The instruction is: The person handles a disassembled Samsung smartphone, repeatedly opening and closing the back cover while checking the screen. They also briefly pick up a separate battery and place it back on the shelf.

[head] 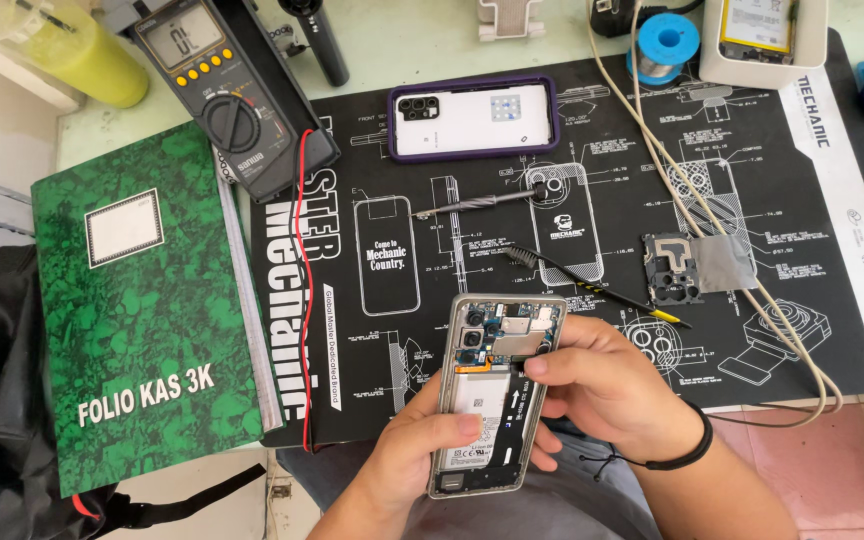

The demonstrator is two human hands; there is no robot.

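Observation:
An opened smartphone [492, 360] with its back cover off shows its battery, cameras and circuit board. My left hand [407, 455] grips it from below, thumb lying across the battery. My right hand [602, 385] holds the phone's right edge, thumb pressing near the middle of the board; a black band circles that wrist. The phone hovers over the near edge of a black repair mat [752, 330].
On the mat lie a white phone in a purple case [472, 118], a screwdriver [472, 203], a thin black probe with a yellow tip [602, 288], and a removed inner cover plate [697, 268]. A multimeter [222, 90] and green ledger book [142, 300] sit left. Beige cables [712, 200] cross right.

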